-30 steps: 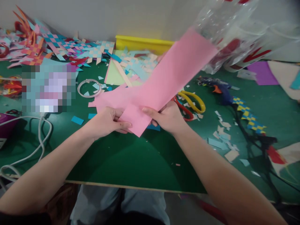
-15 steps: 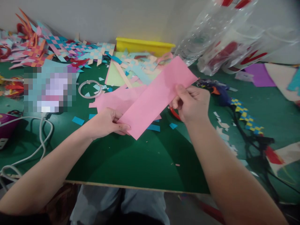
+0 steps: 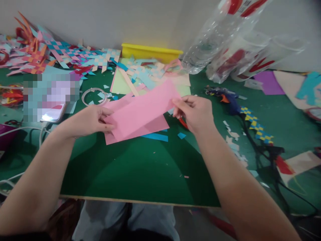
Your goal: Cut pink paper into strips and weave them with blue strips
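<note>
At the far left, woven paper pieces [image 3: 62, 50] are heaped at the back of the green tabletop [image 3: 135, 177], and a phone [image 3: 54, 115], partly blurred out, is set in front of them. Farther right, a ring of tape [image 3: 83, 97] is seen just beyond the left hand [image 3: 91, 122]. By that hand, the left end of a pink paper strip [image 3: 142, 113] is gripped, with the thumb laid on the near side and the fingers curled behind. The strip is stretched between the two hands, slanting up to the right. Beneath it a second pink sheet [image 3: 156, 126] is partly covered; whether the two are touching cannot be told. A blue strip [image 3: 157, 137] is left just in front of that sheet. The strip's right end is pinched between the thumb and bent fingers of the right hand [image 3: 195, 110], by which a red loop [image 3: 184, 123] is partly hidden. Farther right, plastic-wrapped cups [image 3: 248, 60] are stood at the back, with a blue-and-yellow checked band [image 3: 257, 126] laid nearer.
</note>
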A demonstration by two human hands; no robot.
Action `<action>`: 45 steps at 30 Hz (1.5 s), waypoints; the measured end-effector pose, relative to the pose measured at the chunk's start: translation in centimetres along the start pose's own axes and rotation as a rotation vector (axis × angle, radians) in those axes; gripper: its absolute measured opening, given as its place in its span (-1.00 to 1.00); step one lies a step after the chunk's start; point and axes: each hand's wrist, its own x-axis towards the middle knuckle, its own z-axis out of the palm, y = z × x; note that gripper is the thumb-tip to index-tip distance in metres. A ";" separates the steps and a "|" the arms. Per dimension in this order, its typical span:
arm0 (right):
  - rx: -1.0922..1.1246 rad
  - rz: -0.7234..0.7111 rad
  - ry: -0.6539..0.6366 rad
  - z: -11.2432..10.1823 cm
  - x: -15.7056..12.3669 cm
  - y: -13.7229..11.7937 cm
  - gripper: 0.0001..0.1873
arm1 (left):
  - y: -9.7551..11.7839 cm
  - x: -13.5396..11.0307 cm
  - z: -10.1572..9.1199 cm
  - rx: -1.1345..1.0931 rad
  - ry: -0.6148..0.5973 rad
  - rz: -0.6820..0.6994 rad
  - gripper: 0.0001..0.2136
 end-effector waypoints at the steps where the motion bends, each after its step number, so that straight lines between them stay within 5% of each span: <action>1: -0.017 0.031 -0.043 0.1 -0.1 -0.2 -0.67 | -0.3 0.0 -0.6 0.034 0.121 0.003 -0.75; 4: -0.105 0.107 -0.139 0.7 -0.8 -0.8 -0.64 | -0.8 0.0 -1.1 0.146 0.364 0.011 -0.62; 7: -0.195 0.141 -0.228 1.7 -2.0 -1.6 -0.61 | -0.2 0.2 0.4 0.407 0.670 0.123 -0.66; 8: -0.211 0.154 -0.257 2.2 -2.5 -1.9 -0.60 | 0.1 0.4 1.2 0.501 0.691 0.178 -0.68; 9: -0.225 0.166 -0.286 2.6 -3.0 -2.1 -0.59 | 0.4 0.5 2.2 0.562 0.678 0.268 -0.71; 14: -0.469 0.114 -0.425 4.0 -4.7 -3.1 -0.50 | 0.6 1.8 6.5 0.669 0.238 0.738 -0.72; 18: -0.810 -0.078 -0.248 3.2 -3.7 -2.8 -0.54 | -0.4 2.5 8.0 0.812 0.105 0.755 -0.65; 25: -0.672 -0.080 0.037 0.6 -2.2 -3.4 -0.71 | -0.4 2.8 7.9 0.912 -0.130 0.659 -0.50; 33: -0.609 -0.125 0.145 -1.0 -3.7 -4.8 -0.71 | 0.5 2.6 7.8 0.946 -0.151 0.627 -0.45; 41: -1.008 -0.098 0.082 -4.2 -2.6 0.3 -0.79 | 1.5 3.5 8.5 0.959 -0.098 0.631 -0.50; 45: -1.159 -0.117 -0.020 -4.6 -2.1 1.6 -0.63 | 1.1 3.8 9.3 0.999 -0.031 0.630 -0.53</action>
